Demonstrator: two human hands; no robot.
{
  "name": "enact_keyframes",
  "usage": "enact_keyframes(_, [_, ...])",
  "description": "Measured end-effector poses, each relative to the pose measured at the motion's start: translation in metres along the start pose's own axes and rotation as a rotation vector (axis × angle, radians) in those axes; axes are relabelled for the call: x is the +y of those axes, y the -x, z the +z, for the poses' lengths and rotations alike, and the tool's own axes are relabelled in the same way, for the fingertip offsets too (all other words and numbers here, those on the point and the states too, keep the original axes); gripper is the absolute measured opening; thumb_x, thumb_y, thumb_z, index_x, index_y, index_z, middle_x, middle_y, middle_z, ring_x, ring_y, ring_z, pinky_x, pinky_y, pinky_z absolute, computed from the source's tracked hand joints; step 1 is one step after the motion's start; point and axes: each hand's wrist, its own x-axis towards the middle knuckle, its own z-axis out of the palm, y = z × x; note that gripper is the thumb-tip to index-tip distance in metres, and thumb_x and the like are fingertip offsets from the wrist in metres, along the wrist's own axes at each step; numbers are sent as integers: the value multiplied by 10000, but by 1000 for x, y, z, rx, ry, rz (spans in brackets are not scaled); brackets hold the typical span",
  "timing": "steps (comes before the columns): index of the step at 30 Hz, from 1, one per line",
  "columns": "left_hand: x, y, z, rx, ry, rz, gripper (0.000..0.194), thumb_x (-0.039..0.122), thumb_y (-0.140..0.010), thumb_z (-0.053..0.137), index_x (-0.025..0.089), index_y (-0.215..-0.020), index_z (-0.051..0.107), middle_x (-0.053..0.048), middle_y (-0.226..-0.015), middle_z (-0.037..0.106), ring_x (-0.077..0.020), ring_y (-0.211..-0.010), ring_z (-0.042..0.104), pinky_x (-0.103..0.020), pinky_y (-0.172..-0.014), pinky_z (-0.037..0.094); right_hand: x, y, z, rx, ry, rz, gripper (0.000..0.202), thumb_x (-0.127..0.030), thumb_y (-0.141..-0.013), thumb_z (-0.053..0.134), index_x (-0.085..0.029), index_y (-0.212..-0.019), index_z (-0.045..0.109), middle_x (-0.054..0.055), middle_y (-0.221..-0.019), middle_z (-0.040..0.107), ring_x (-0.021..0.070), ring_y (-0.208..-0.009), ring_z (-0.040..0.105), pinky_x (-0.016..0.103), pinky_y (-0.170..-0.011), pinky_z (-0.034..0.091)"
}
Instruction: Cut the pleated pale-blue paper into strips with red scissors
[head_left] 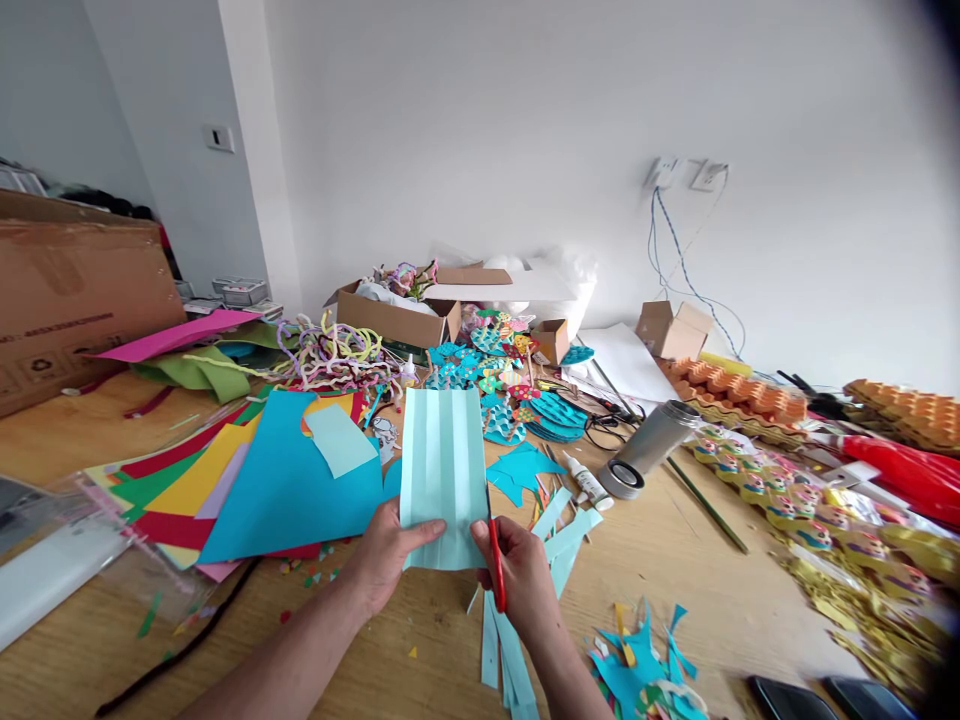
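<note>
A light blue sheet of paper [444,460] with lengthwise fold creases is held up above the table. My left hand [390,555] grips its lower left corner, thumb lying across the front. My right hand [521,570] is closed round the red-handled scissors [496,570], whose blades stand along the sheet's right edge; its thumb also touches the paper's lower right corner. Beneath the right hand and beside it lie cut light blue paper strips [501,655]. The fingers behind the sheet are hidden.
Coloured paper sheets [292,490] are stacked at left, with pipe cleaners [337,350] behind them. A glue bottle [587,482] and a metal cylinder [652,445] lie to the right. Blue scraps [637,660] are near the front. Egg cartons [739,390] and a cardboard box [397,318] stand further back.
</note>
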Motion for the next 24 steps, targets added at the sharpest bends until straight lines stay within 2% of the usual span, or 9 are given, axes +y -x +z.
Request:
enact_keyframes(4, [-1, 0, -1, -10, 6, 2, 416, 225, -615, 722, 109, -1004, 631, -132, -916, 702, -312, -856, 640, -429, -758, 496, 2, -2, 1, 20, -40, 7, 418, -535, -664, 595, -193, -545, 387, -77, -497, 295, 71, -413, 333, 189, -344, 393])
enact_keyframes(10, [-2, 0, -2, -23, -11, 4, 391, 206, -638, 708, 102, -1004, 619, -137, -930, 697, -304, -863, 639, -428, -760, 498, 3, -2, 2, 53, -81, 39, 445, -595, -688, 531, -184, -557, 420, -77, -444, 335, 73, -372, 358, 192, -336, 375])
enact_keyframes(15, [-2, -1, -4, 4, -36, 6, 391, 216, -622, 720, 100, -985, 631, -142, -945, 693, -297, -877, 634, -419, -780, 495, -5, 1, -6, 290, -195, -33, 442, -596, -730, 489, -175, -592, 481, -57, -368, 405, 82, -339, 354, 193, -343, 293])
enact_keyframes(17, [-2, -2, -7, 42, -47, 11, 400, 229, -609, 729, 97, -976, 640, -145, -943, 693, -300, -885, 631, -412, -780, 495, -8, 1, -10, 337, -238, -70, 437, -579, -763, 462, -170, -612, 490, -44, -379, 430, 87, -362, 376, 195, -364, 297])
enact_keyframes(20, [-3, -6, -12, 124, -32, 51, 432, 246, -597, 736, 95, -991, 641, -151, -955, 689, -307, -922, 617, -406, -790, 488, -7, 0, -9, 220, -194, -54, 437, -567, -782, 449, -161, -626, 489, -33, -399, 463, 84, -382, 398, 190, -382, 300])
enact_keyframes(24, [-2, -13, -18, 223, 32, 158, 471, 253, -616, 724, 120, -1054, 614, -136, -1001, 677, -300, -969, 597, -406, -807, 477, -3, 0, -2, -113, -25, -13, 456, -575, -781, 446, -151, -617, 483, -23, -391, 494, 80, -369, 410, 192, -396, 309])
